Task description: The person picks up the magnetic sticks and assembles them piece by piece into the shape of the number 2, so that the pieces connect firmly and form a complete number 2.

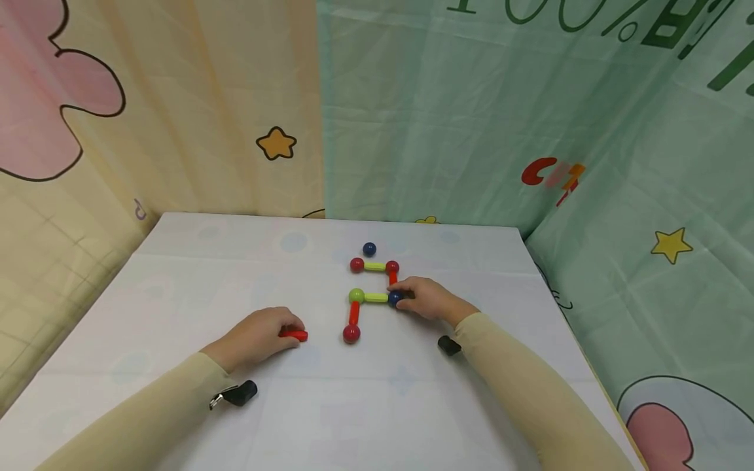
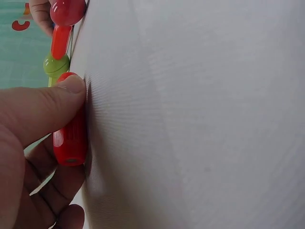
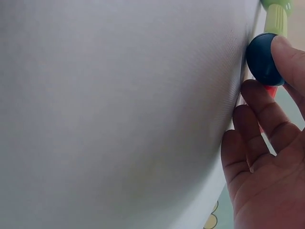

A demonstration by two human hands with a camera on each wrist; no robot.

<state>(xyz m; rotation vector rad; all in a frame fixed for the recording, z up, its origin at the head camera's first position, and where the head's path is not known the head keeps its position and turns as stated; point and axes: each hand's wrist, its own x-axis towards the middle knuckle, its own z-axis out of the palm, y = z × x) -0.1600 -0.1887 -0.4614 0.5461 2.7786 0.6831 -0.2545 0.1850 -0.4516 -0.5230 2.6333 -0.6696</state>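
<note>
My left hand [image 1: 259, 337] pinches a short red rod [image 2: 71, 138] between thumb and fingers, low over the white table, left of a chain of balls and rods. The rod's near end faces the left wrist camera. My right hand [image 1: 432, 299] holds a dark blue ball [image 3: 263, 59] at the chain's right corner, thumb pressed on it and fingers curled beside it. From that ball a yellow-green rod [image 1: 376, 297] runs left to a green ball [image 1: 356, 296]. A red rod [image 1: 353, 314] leads from the green ball toward the near red ball [image 1: 351, 334].
Behind the right hand, another red rod [image 1: 393, 279] reaches a red ball [image 1: 392, 267], joined by a yellow-green rod [image 1: 374, 266] to a second red ball [image 1: 357, 265]. A loose dark blue ball [image 1: 369, 248] lies farther back. Printed curtains [image 1: 412, 131] hang behind the table [image 1: 235, 261].
</note>
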